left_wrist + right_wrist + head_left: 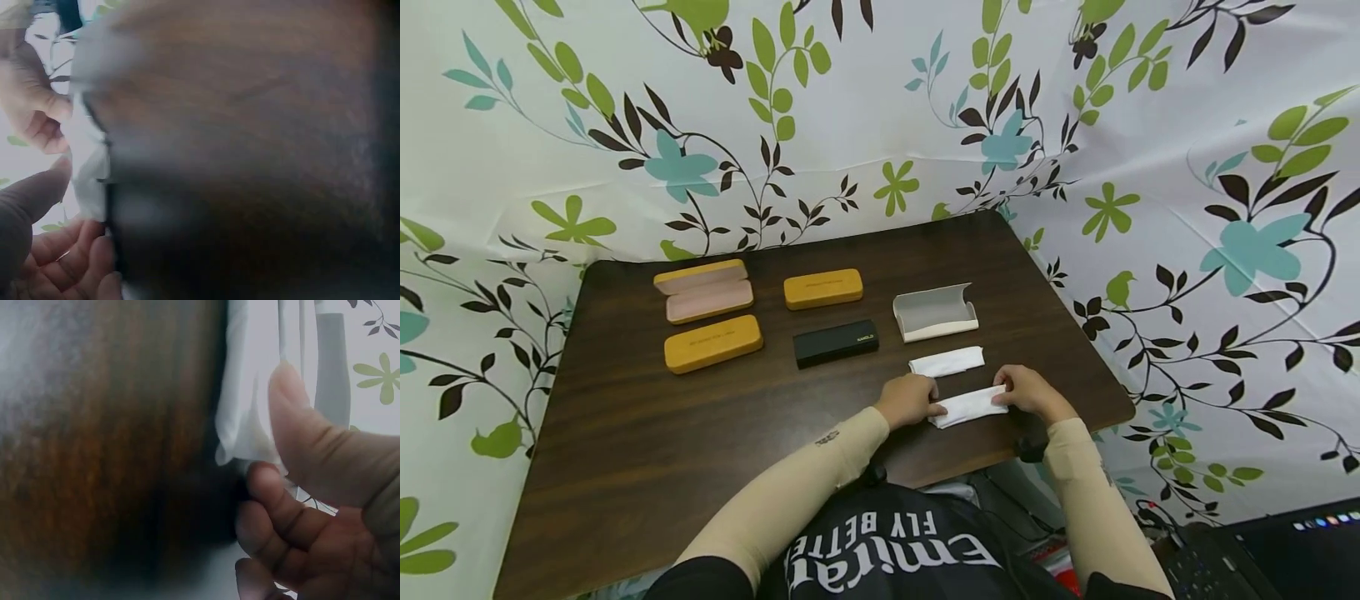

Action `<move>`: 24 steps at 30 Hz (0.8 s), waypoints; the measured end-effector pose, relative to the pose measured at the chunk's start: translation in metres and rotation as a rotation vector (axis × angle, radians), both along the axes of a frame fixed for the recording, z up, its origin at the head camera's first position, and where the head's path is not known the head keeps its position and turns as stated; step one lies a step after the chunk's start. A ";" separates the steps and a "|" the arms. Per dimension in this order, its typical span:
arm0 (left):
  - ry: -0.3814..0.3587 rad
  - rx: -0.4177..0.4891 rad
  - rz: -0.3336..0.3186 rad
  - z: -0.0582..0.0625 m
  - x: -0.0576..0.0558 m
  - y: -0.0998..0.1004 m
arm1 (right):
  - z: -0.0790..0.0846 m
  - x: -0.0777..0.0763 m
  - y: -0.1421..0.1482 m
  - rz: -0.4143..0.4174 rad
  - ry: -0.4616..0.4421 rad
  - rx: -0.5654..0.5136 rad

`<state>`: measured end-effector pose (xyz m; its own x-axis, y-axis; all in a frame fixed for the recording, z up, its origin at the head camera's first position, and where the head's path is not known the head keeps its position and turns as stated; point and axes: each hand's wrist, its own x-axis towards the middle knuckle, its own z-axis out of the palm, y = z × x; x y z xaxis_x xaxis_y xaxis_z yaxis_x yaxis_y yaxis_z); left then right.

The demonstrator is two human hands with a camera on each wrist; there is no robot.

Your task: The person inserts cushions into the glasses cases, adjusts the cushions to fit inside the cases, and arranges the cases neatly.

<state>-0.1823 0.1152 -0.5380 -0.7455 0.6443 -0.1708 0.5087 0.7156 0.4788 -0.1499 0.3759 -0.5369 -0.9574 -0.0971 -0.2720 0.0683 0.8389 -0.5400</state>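
Near the table's front edge lies a folded white cloth [968, 407], long and narrow. My left hand [908, 400] pinches its left end between thumb and fingers. At the opposite end, my right hand [1032, 392] grips the cloth in the same way. The right wrist view shows the thumb on top of the layered cloth [247, 381], with the fingers curled beneath the end. Just behind it rests a second folded white cloth [947, 362]. Beyond that stands a whitish case [936, 315] with its lid raised.
A closed black case [835, 343] sits left of the cloths. Farther left are a closed yellow case [713, 343] and an opened yellow case [709, 302] with a pink lining. Another closed yellow case [823, 289] is at the back of the brown table [700, 450].
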 end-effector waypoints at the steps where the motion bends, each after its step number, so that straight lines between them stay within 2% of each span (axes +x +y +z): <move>1: 0.009 -0.014 0.002 -0.003 0.000 0.001 | -0.001 0.000 -0.001 -0.003 -0.008 0.017; 4: 0.032 -0.041 -0.005 -0.009 -0.001 0.003 | -0.002 0.000 -0.005 -0.014 -0.032 0.058; 9: 0.012 -0.038 -0.052 -0.009 -0.005 0.003 | -0.001 0.001 -0.005 -0.018 -0.032 0.053; 12: -0.044 -0.007 -0.099 -0.009 -0.010 0.000 | 0.001 0.002 -0.001 0.016 -0.048 -0.004; 14: -0.102 0.043 -0.140 -0.008 -0.015 -0.004 | 0.004 0.003 0.004 0.039 -0.061 -0.057; 16: -0.185 0.115 -0.165 -0.007 -0.019 -0.008 | 0.006 0.005 0.009 0.052 -0.073 -0.118; 19: -0.346 0.245 -0.169 -0.005 -0.023 -0.013 | 0.006 0.007 0.016 0.064 -0.076 -0.209; 22: -0.556 0.379 -0.126 -0.007 -0.022 -0.015 | 0.004 0.006 0.020 0.047 -0.090 -0.323; 24: -0.691 0.456 -0.080 -0.008 -0.020 -0.015 | 0.001 0.005 0.020 0.019 -0.127 -0.440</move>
<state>-0.2025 0.1000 -0.5461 -0.5174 0.8077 -0.2825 0.0345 0.3496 0.9363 -0.1448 0.3954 -0.5360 -0.9160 -0.2471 -0.3162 0.1439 0.5334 -0.8336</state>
